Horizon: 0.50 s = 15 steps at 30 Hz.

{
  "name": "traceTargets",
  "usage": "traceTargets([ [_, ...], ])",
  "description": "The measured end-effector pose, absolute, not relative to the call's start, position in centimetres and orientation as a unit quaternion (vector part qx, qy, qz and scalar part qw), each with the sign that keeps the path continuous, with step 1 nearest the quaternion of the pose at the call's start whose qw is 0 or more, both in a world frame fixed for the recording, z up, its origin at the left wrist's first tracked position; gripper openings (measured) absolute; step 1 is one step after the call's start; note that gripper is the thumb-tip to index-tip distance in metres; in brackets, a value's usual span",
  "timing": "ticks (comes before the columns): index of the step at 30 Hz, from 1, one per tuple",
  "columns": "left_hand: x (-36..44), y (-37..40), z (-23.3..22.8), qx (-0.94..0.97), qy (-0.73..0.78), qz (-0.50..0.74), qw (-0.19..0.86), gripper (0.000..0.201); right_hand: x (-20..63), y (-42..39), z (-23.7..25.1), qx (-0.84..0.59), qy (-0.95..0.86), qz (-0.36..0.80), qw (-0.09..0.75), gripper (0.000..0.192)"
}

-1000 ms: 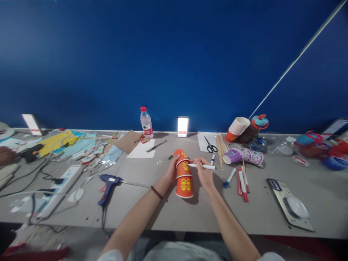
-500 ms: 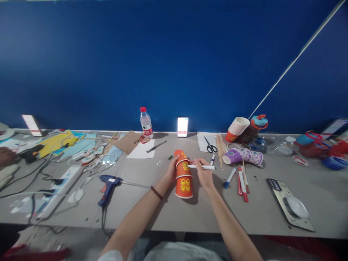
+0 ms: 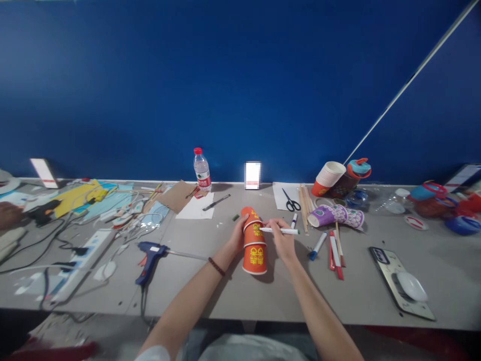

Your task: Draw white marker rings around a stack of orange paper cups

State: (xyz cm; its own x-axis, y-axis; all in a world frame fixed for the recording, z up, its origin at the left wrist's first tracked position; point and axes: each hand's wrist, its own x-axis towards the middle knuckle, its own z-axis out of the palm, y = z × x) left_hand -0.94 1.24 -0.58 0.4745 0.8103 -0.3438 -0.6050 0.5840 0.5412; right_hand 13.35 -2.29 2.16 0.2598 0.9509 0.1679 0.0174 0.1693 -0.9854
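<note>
Several red paper cups with yellow lettering, joined end to end as a column (image 3: 255, 258), lie tilted over the middle of the table. My left hand (image 3: 237, 234) is closed around the column's left side near its far end. In my right hand (image 3: 282, 238) a white marker (image 3: 285, 231) is pinched, its tip at the middle cup and its green end pointing right. A small dark green cap (image 3: 235, 217) lies just beyond my left hand. To the right of my right hand rest a purple-marked pen (image 3: 293, 220) and a blue-capped marker (image 3: 317, 246).
At left are a blue glue gun (image 3: 150, 260), a power strip (image 3: 83, 263) and cables. Behind stand a water bottle (image 3: 202, 171) and a lit phone (image 3: 252, 175). Scissors (image 3: 292, 202), stacked cups (image 3: 327, 179), purple cups (image 3: 335, 215) and a phone under a mouse (image 3: 387, 278) are rightward. Another person's hand (image 3: 10, 215) shows far left.
The cup column has turned very slightly in my left hand, its lettering shifting a little. The marker stays at the middle cup, and both hands keep nearly the same place.
</note>
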Motion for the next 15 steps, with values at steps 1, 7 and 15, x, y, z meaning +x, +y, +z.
traceTargets([
  [1, -0.95, 1.27, -0.67, 0.175, 0.293, 0.42, 0.841, 0.041, 13.38, -2.26, 2.09, -0.516, -0.468, 0.386, 0.605, 0.032],
  [7, -0.93, 1.42, -0.84, 0.174, 0.309, 0.425, 0.833, 0.041, 13.49, -2.13, 1.81, -0.516, -0.47, 0.394, 0.598, 0.031],
  [15, -0.88, 1.36, -0.61, 0.166, 0.299, 0.413, 0.844, 0.04, 13.53, -2.22, 1.84, -0.525, -0.478, 0.378, 0.595, 0.03],
])
